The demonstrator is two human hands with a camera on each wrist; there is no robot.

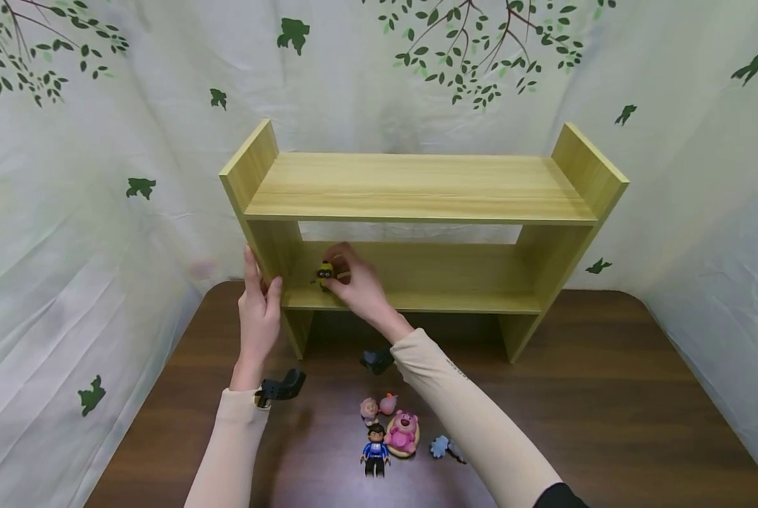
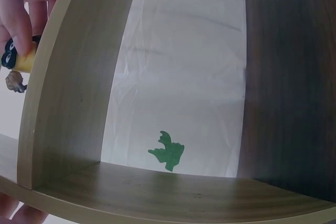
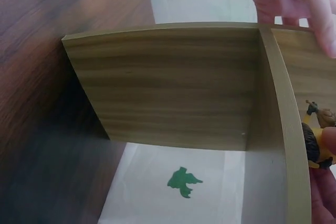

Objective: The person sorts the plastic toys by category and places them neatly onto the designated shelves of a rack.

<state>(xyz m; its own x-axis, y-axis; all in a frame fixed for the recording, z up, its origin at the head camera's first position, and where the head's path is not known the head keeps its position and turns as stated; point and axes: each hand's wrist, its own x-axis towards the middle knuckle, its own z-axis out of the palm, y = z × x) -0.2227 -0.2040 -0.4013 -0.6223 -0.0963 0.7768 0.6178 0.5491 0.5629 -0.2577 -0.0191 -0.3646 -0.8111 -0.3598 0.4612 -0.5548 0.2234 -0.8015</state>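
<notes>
A small yellow toy figure (image 1: 324,274) with dark goggle-like eyes and a brown piece at its side is pinched between the thumb and fingers of my right hand (image 1: 361,288). It is at the left end of the lower board of a light wooden shelf (image 1: 417,187); whether its base touches the board, I cannot tell. My left hand (image 1: 260,314) holds the shelf's left side panel, with fingers along the outer face and thumb at the front edge. The toy figure (image 2: 23,62) shows partly in the left wrist view, and the same toy (image 3: 313,142) at the right wrist view's edge.
On the brown table (image 1: 608,395) before the shelf lie a pink bear toy (image 1: 403,432), a figure in blue (image 1: 375,450), two small pinkish toys (image 1: 369,409) and a light blue piece (image 1: 439,446). A leaf-print cloth (image 1: 353,85) hangs behind.
</notes>
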